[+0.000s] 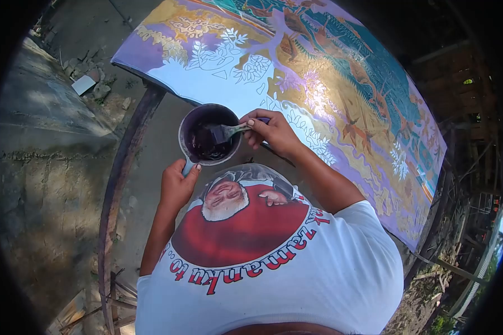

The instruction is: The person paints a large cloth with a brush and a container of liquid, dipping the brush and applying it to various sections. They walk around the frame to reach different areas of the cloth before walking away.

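My left hand is closed round the light handle of a saucepan, which holds dark purple liquid. In my right hand is a paintbrush, gripped between thumb and fingers. Its wide, purple-stained bristles reach over the liquid inside the pan. Just beyond both hands stretches a large painted cloth, with purple, gold, teal and orange patterns. The part of it nearest the pan is white, with outlined leaves.
A wooden rail runs along the left, under the cloth's corner. Farther left stands a concrete wall, with rubble and a white piece on the ground. Timber and debris lie beyond the cloth's right edge.
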